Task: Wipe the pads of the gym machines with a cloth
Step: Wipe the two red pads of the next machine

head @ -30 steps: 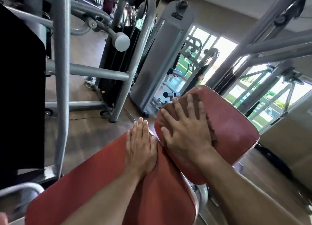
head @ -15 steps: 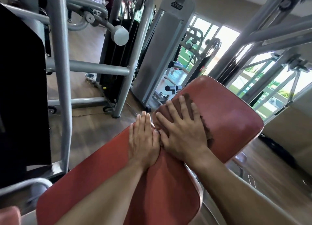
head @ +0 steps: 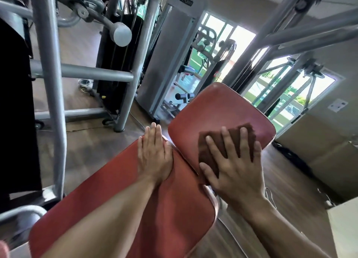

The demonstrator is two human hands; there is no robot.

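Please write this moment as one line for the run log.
step: wiping | right hand: flat on brown cloth, far red pad | left hand: flat on near red pad

right hand [head: 235, 167] covers the middle of the brown cloth [head: 211, 145]; cloth's lower edge hidden under the palm. near pad [head: 174, 219] cut off at 6 o'clock, partly masked by both forearms. left hand [head: 154, 154] hides the pad's corner. label on the grey weight tower [head: 168, 60] at 12 o'clock too small to read. wall paper [head: 337, 105] at 3 o'clock illegible.
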